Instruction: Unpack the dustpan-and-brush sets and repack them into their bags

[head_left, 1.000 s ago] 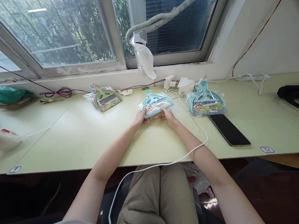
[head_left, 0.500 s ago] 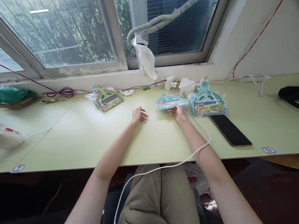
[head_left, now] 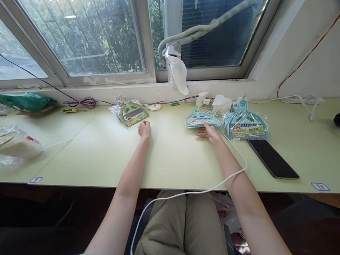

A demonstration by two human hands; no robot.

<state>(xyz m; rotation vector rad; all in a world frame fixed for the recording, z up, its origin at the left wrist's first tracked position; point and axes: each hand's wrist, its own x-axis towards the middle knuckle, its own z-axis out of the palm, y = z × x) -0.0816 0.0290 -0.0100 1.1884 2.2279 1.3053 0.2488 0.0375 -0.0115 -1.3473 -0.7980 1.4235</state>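
Observation:
My right hand [head_left: 208, 132] grips the near edge of a light blue dustpan and brush set [head_left: 202, 119] in clear wrapping, thumb on top and fingers underneath, tilted low over the table. My left hand [head_left: 144, 129] is curled closed, with nothing visible in it, just in front of a pile of wrapped dustpan sets [head_left: 135, 113], the top one green and a pink one behind. Right of my right hand lies another pile of wrapped blue dustpan sets [head_left: 246, 121].
A black phone [head_left: 273, 158] lies at the right. A white cable [head_left: 238, 154] crosses my right forearm. White adapters [head_left: 202, 99] and wires run along the wall. At the left are a clear plastic bag [head_left: 15, 145], a green bag [head_left: 28, 101] and a yellow-handled screwdriver [head_left: 70, 110].
My left hand has moved left towards the green dustpan pile, and its fingers have curled in. My right hand still holds the blue set. The view has turned slightly left.

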